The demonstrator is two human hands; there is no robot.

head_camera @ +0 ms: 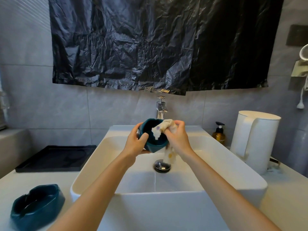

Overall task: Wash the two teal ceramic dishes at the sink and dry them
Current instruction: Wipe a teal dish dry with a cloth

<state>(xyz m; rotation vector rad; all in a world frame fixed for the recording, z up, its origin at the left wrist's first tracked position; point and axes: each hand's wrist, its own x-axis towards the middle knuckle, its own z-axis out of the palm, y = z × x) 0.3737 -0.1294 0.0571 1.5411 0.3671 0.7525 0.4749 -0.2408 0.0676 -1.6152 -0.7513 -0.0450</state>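
Head view: you hold one teal dish [155,146] over the sink [216,157] with a cloth [165,125] pushed into it.
Your left hand [135,142] grips the dish by its rim, thumb curled over the near edge, and its opening tilts toward you just in front of the tap [160,108]. Your right hand [178,139] pinches the cream cloth; one end lies inside the dish and a tail hangs toward the drain [162,165]. The second dish [37,206] sits upright on the counter [41,179] at lower left, near a black tray [55,158].
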